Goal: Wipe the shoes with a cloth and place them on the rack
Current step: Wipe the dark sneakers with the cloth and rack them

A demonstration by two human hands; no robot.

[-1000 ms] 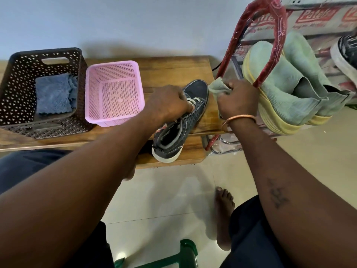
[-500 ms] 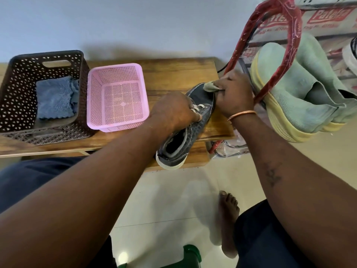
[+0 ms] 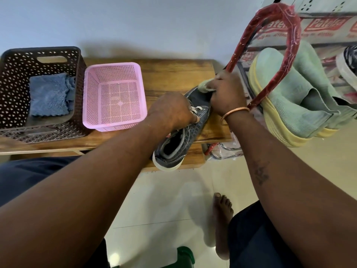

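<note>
A dark grey sneaker (image 3: pixel 181 144) with a white sole and white laces lies on the wooden bench (image 3: pixel 170 74), its heel towards me. My left hand (image 3: pixel 172 111) grips it over the laces. My right hand (image 3: pixel 226 93) holds a pale green cloth (image 3: pixel 205 86) bunched against the shoe's toe. To the right stands the rack (image 3: pixel 270 33), its red frame wrapped in plastic. A pair of light green shoes (image 3: pixel 301 97) with yellow soles sits on it, and a dark shoe with a white sole (image 3: pixel 349 60) shows at the right edge.
On the bench's left stand a brown perforated basket (image 3: pixel 15 74) holding a blue cloth (image 3: pixel 50 93) and an empty pink basket (image 3: pixel 114 95). My bare foot (image 3: pixel 222 219) rests on the tiled floor. A green plastic object (image 3: pixel 185 256) shows at the bottom edge.
My right hand has carried the cloth from beside the shoe's toe onto the toe. My left hand has kept its grip on the shoe.
</note>
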